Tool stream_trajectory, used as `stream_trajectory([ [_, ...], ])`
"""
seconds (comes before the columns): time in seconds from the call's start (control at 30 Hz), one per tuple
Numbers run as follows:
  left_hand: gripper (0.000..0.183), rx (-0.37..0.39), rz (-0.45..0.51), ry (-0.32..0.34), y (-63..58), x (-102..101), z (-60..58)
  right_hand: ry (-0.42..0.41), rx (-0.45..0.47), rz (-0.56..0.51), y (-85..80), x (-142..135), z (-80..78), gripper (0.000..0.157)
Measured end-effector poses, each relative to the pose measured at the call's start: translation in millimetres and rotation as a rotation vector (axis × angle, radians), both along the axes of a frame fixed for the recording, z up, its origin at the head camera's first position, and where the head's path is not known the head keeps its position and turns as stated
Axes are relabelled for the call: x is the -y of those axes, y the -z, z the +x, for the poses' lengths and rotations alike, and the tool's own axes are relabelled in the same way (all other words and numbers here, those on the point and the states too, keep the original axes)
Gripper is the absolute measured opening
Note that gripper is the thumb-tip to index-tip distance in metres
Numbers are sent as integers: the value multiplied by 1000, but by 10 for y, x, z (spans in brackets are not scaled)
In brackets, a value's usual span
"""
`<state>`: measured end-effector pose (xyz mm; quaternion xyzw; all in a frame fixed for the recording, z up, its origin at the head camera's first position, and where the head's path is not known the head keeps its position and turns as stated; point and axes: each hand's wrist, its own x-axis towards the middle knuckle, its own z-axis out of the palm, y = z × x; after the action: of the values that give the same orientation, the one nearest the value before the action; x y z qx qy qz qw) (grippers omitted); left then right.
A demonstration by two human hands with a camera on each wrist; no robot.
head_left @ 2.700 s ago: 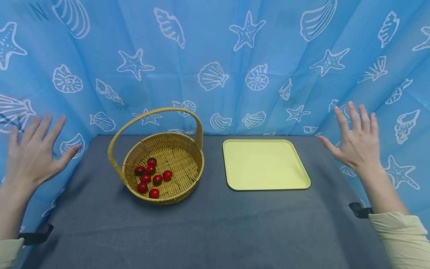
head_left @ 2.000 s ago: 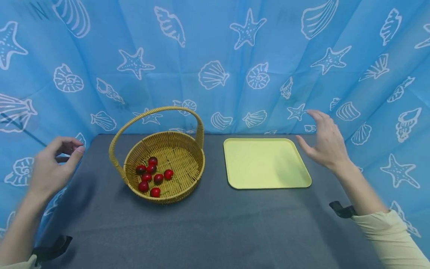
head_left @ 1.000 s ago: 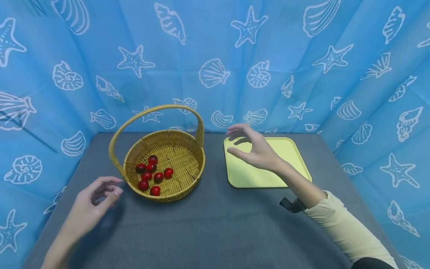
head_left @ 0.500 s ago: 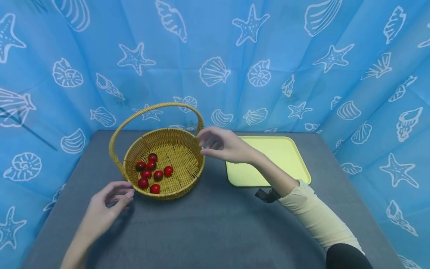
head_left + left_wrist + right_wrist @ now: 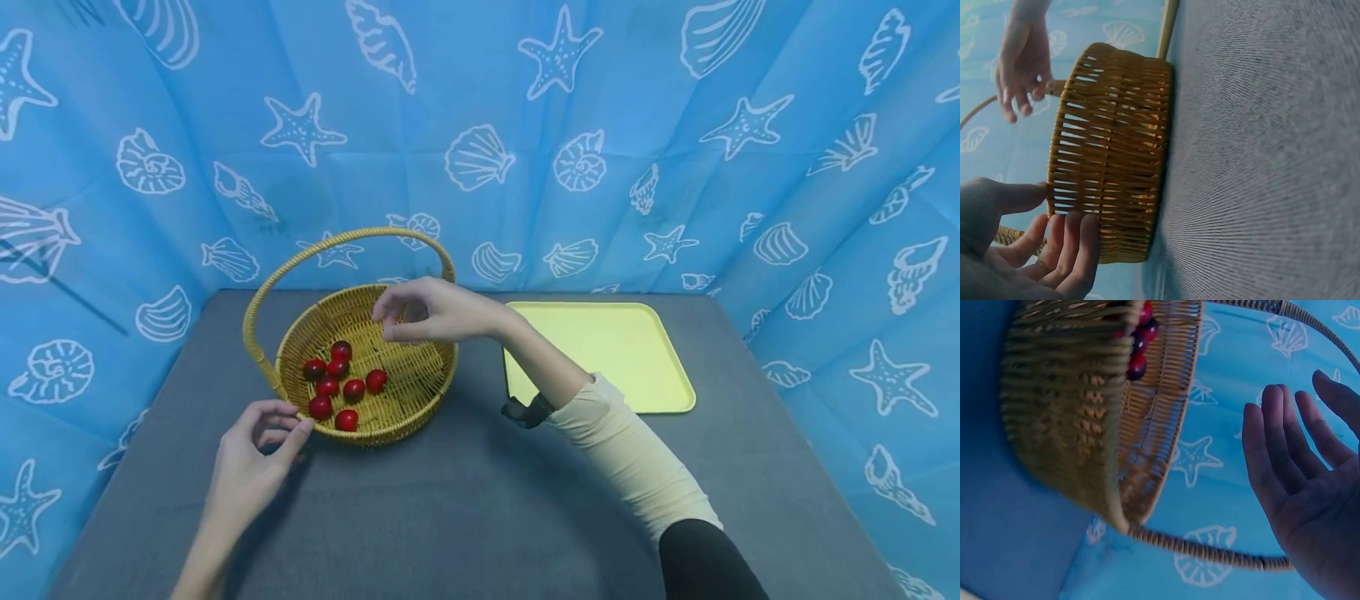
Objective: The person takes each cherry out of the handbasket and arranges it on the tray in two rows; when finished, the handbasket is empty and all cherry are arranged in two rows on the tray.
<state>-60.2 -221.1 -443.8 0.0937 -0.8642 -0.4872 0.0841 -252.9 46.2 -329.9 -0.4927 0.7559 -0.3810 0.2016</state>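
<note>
A round wicker basket (image 5: 405, 429) with a tall arched handle stands left of the middle of the table. Several dark red cherries (image 5: 346, 420) lie in its left half. My left hand (image 5: 251, 462) is at the near-left rim; in the left wrist view its thumb and curled fingers (image 5: 1069, 250) hold the rim and outer wall. Over the right part of the basket hangs my right hand (image 5: 442, 310), fingers loosely bent and holding nothing. From the right wrist view, the palm of that hand (image 5: 1316, 494) is above the rim, apart from the cherries (image 5: 1138, 365).
A pale yellow rectangular tray (image 5: 637, 358) lies right of the basket, partly behind my right forearm. Grey cloth (image 5: 450, 517) covers the table. A blue curtain with white shells and starfish (image 5: 510, 100) hangs behind and along both sides.
From raised positions at both sides, my hands have come inward. The left has reached the basket's rim; the right has crossed above the tray to over the basket. Basket and cherries stay in place.
</note>
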Motion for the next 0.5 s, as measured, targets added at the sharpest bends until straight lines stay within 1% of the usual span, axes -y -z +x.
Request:
stream_trajectory([
  [0.07, 35, -7, 7, -7, 6, -5, -5, -8, 14, 3, 16, 104, -38, 27],
  [0.17, 34, -8, 13, -13, 8, -10, -8, -13, 63, 15, 60, 256, -89, 27],
  [0.3, 33, -9, 38, -10, 19, -13, -5, 9, 150, 45, 137, 427, -147, 29],
  [0.5, 35, -13, 78, -11, 45, -12, -4, 35, 242, 94, 267, 592, -246, 33],
])
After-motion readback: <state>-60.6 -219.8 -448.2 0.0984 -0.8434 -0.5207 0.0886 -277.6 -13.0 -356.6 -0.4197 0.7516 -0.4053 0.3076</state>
